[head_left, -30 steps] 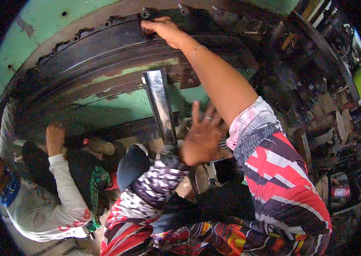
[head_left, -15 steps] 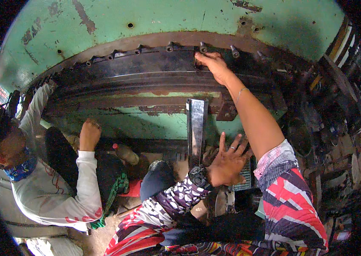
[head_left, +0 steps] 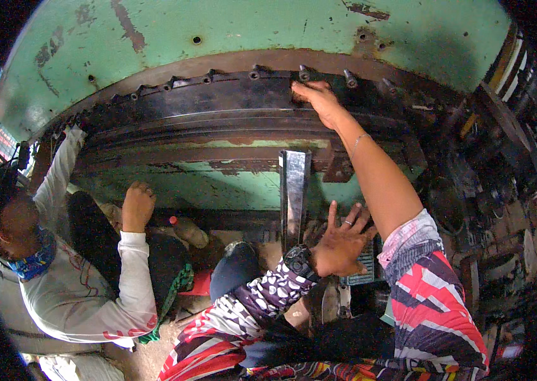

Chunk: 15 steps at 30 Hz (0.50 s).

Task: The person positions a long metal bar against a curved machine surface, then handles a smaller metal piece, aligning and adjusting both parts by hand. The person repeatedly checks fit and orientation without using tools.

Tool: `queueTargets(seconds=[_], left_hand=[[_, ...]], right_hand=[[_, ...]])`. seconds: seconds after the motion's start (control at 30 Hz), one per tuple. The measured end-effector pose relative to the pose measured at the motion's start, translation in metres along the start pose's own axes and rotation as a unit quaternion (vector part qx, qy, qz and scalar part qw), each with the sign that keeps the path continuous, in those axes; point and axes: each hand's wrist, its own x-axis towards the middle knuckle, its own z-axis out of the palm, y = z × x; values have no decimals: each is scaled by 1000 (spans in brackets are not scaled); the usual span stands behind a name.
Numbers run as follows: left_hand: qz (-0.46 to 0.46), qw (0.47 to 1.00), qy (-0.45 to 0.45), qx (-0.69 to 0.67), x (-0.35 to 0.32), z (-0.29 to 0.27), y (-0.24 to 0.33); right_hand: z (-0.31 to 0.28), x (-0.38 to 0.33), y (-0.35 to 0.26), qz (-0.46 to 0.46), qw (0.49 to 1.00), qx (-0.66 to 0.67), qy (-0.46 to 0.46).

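The long metal bar is blackish, with a faint, uneven sheen.

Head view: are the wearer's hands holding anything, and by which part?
The left hand is spread and holds nothing visible. The right hand touches the long dark metal bar near its upper edge; whether it grips cannot be told.

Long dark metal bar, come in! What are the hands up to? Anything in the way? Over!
Right hand on long dark metal bar. Left hand lower, spread open. Shiny metal channel beside it, not plainly blocking.
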Motion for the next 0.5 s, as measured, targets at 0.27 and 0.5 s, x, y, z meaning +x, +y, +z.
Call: queueTargets(seconds=[0.27, 0.5], left_hand=[[3, 999, -27, 22, 0, -5, 3], [-6, 1000, -1, 5, 1, 4, 3]], right_hand=[[-2, 0, -4, -17, 1000, -24, 2], [-2, -2, -6, -2, 1000, -3, -22]])
